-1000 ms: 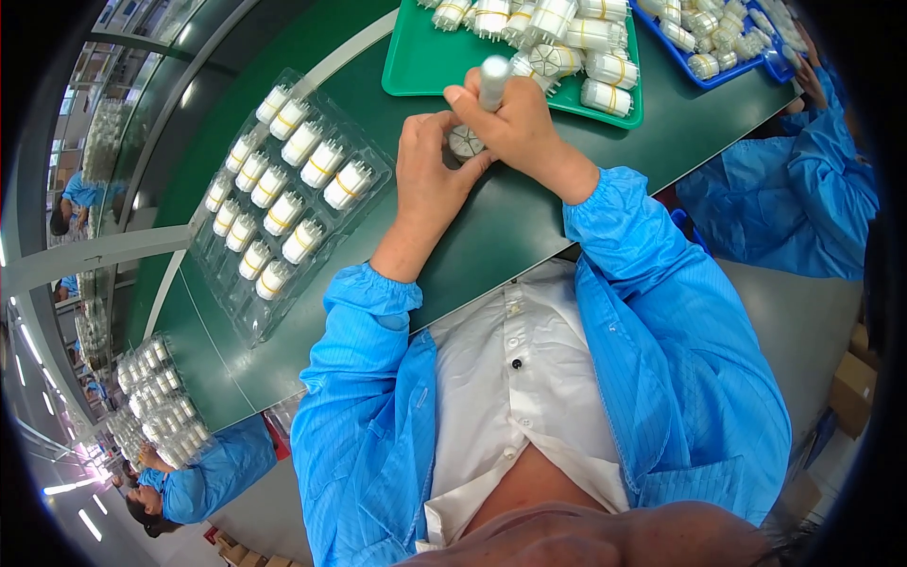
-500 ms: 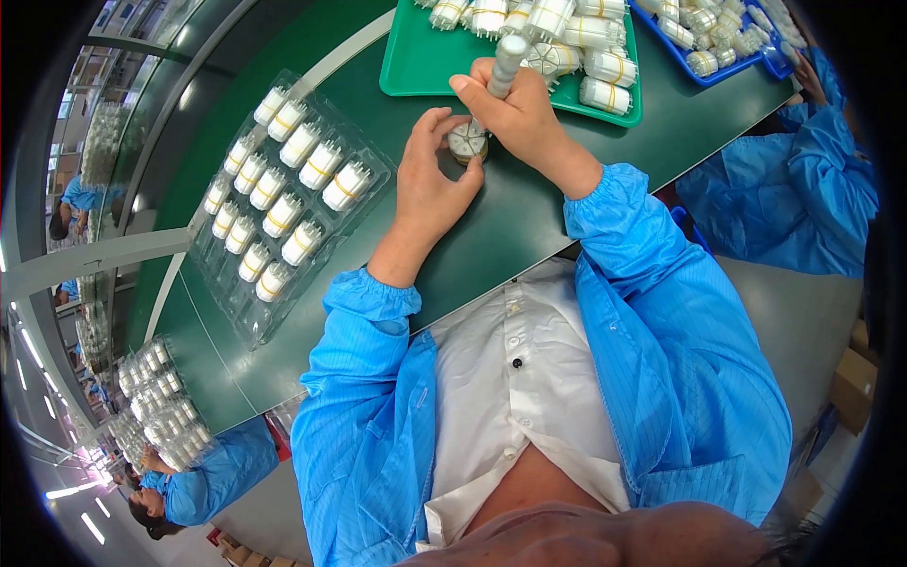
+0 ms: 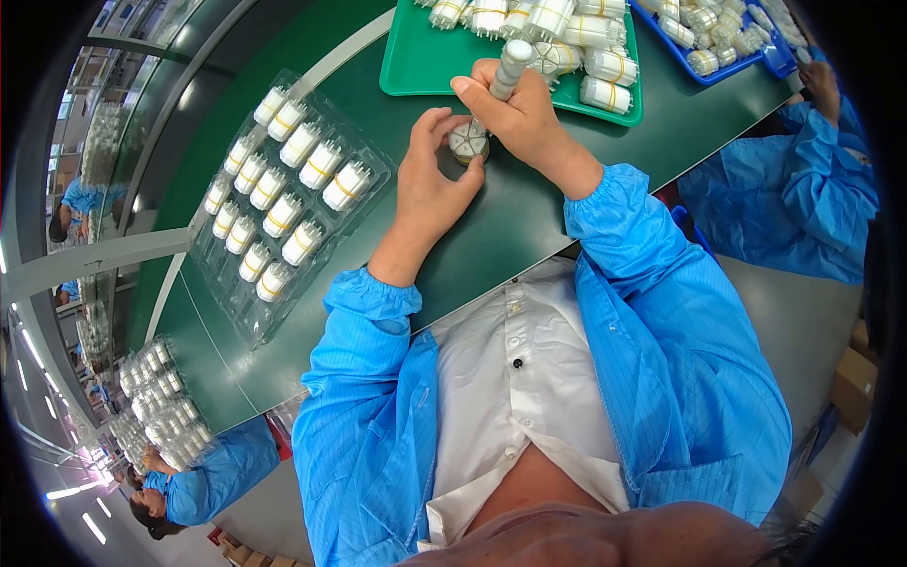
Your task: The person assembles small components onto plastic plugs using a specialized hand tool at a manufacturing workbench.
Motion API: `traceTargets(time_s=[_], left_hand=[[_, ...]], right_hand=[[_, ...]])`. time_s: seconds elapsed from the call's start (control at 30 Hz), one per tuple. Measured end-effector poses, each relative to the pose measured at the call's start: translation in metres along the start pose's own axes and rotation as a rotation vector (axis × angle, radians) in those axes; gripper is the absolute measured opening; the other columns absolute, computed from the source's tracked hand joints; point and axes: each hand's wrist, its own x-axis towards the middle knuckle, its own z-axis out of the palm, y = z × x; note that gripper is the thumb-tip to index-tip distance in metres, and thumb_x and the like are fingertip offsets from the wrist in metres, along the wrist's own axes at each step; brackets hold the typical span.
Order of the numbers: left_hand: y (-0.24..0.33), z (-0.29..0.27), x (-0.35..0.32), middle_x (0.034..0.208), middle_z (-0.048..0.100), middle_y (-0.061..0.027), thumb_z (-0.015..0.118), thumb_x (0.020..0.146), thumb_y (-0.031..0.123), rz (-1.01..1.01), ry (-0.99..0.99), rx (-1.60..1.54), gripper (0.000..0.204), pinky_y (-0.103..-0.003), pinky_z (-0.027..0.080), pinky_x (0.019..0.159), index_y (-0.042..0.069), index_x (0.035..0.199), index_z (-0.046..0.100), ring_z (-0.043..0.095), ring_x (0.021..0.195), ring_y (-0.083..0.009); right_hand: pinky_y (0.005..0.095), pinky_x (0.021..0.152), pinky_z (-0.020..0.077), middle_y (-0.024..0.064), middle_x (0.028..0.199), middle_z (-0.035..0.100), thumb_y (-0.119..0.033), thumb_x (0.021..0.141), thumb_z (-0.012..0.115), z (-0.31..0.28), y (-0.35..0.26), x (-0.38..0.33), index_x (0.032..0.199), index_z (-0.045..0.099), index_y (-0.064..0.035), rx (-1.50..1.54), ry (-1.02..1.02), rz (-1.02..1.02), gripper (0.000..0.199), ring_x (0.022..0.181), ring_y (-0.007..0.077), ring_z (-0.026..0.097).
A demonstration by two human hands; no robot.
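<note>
On the green table, a white cylindrical part (image 3: 467, 142) stands upright, its round top split into wedge-shaped sections. My left hand (image 3: 432, 180) curls around this part, thumb on the near side and fingers on the far side. A hand tool with a pale, ribbed handle (image 3: 510, 71) is wrapped in the fist of my right hand (image 3: 527, 113), just right of the part. Its lower end points down at the part's edge; the tip is mostly hidden by my fingers.
Left of my hands lies a clear plastic tray (image 3: 364, 203) with rows of yellow-banded white cylinders. A green tray (image 3: 430, 71) of similar cylinders is beyond my hands, with a blue bin (image 3: 704, 77) farther right. Co-workers in blue sit at both sides. A grey rail (image 3: 113, 253) crosses at left.
My hands, the part and the tool stay almost still; the tool's handle shifts very slightly. At the far right, the co-worker's arm and hand have moved.
</note>
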Motion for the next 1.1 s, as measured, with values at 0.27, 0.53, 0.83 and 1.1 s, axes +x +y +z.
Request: traceTargets(time_s=[0.27, 0.53, 0.83, 1.1], left_hand=[[-0.008, 0.004, -0.001, 0.111, 0.064, -0.013, 0.083, 0.072, 0.006, 0.068, 0.038, 0.375, 0.068, -0.037, 0.053, 0.083, 0.004, 0.129, 0.046, 0.064, 0.098, -0.0272], [0.001, 0.002, 0.0, 0.117, 0.065, -0.0133, 0.078, 0.076, 0.004, 0.042, 0.02, 0.012, 0.064, -0.036, 0.053, 0.09, 0.004, 0.131, 0.045, 0.067, 0.103, -0.0281], [-0.002, 0.003, -0.001, 0.111, 0.064, -0.0123, 0.08, 0.074, 0.004, 0.048, 0.041, 0.303, 0.068, -0.037, 0.054, 0.088, 0.004, 0.133, 0.045, 0.066, 0.095, -0.0283], [0.0, 0.001, 0.003, 0.122, 0.065, -0.0144, 0.075, 0.077, 0.003, 0.008, -0.041, 0.01, 0.066, -0.036, 0.053, 0.089, 0.003, 0.134, 0.041, 0.067, 0.102, -0.027]], right_hand=[[0.0296, 0.048, 0.0293, -0.001, 0.058, 0.045, -0.019, 0.096, 0.064, 0.003, 0.002, -0.003, 0.067, 0.051, -0.005, -0.278, -0.025, -0.3, 0.035, 0.055, 0.0052, 0.043], [0.0285, 0.048, 0.0298, -0.002, 0.059, 0.044, -0.021, 0.097, 0.063, -0.003, -0.003, 0.0, 0.067, 0.05, -0.0071, -0.004, -0.004, -0.017, 0.036, 0.055, 0.0056, 0.041], [0.0299, 0.048, 0.0294, -0.0004, 0.06, 0.044, -0.02, 0.096, 0.065, 0.002, -0.005, -0.004, 0.065, 0.048, -0.0058, -0.157, -0.032, -0.167, 0.038, 0.056, 0.0074, 0.04], [0.0299, 0.049, 0.0272, -0.0034, 0.06, 0.04, -0.019, 0.097, 0.064, -0.005, 0.0, 0.002, 0.068, 0.047, -0.0072, -0.062, -0.013, -0.03, 0.036, 0.057, 0.0069, 0.036]])
